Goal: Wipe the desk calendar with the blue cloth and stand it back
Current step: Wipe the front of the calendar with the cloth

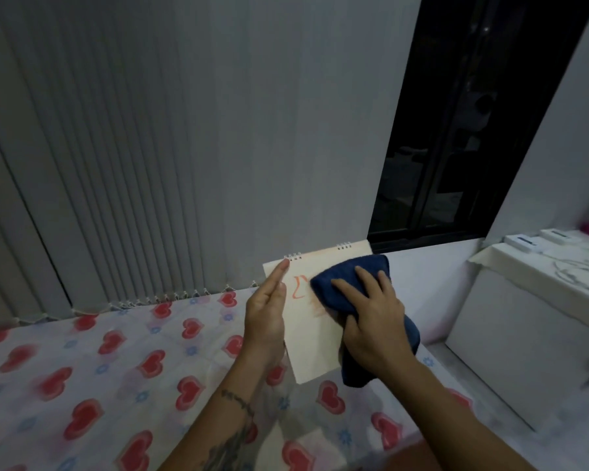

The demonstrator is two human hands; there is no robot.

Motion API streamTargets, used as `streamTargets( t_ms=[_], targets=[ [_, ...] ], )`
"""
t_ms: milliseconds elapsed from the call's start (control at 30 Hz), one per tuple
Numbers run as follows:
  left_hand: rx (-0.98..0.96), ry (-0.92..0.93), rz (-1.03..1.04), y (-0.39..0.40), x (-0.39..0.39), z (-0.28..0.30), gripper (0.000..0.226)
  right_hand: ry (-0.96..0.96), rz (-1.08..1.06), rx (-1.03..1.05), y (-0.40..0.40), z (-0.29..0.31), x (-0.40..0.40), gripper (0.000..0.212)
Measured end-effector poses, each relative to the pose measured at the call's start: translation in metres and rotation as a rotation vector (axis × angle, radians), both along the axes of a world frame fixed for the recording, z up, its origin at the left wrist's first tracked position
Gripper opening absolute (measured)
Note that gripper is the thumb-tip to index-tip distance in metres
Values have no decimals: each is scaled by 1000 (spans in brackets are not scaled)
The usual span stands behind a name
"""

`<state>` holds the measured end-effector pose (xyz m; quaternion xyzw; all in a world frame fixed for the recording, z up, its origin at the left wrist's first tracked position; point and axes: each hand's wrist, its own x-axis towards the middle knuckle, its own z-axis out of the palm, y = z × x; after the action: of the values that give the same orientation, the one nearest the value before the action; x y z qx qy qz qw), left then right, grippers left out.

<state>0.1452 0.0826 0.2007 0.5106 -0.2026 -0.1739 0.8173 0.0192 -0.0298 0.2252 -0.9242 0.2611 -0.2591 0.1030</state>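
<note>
Your left hand (265, 309) braces the light, bendy desk calendar (312, 338) by its edge, grip flat; your right hand (371, 321) presses the soft blue cloth (351, 283) opposite, so back the card.

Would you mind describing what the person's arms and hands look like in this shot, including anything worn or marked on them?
Both forearms are bare, with no sleeves in view. The left forearm carries dark tattoos: a thin band of script-like marks near the wrist and a larger dark design lower down, cut off by the frame edge. The right forearm shows no markings. No rings, watch or gloves are visible on the left hand or the right hand.
</note>
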Motion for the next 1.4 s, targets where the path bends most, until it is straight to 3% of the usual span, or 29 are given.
streamTargets(
  t_ms=[100,300,433,567,700,833,1033,1200,1300,1400],
  targets=[
    [-41,-40,-75,5,-3,8,47,-32,-51,28,19,10,18,56],
    [-51,29,-80,27,6,14,52,15,188,-136,35,-3,0,46],
    [23,41,-83,31,0,13,56,6,35,-49,26,-4,-6,45],
    [19,9,-143,23,-8,21,56,-79,-99,-6,41,16,8,57],
    [-68,66,-169,23,-2,36,48,-123,106,-111,64,14,-1,63],
    [-47,64,-95,32,3,36,47,-111,220,-60,57,0,-24,54],
    [-22,96,-108,32,-8,29,45,-232,-46,53,44,20,-21,48],
    [-35,-37,-103,26,-12,32,46,-162,151,74,47,34,-13,52],
    [-51,-51,-133,24,-12,34,47,-68,92,-73,31,30,-20,50],
    [-57,-26,-133,24,-15,34,50,2,71,-122,35,21,-15,61]
  ],
)
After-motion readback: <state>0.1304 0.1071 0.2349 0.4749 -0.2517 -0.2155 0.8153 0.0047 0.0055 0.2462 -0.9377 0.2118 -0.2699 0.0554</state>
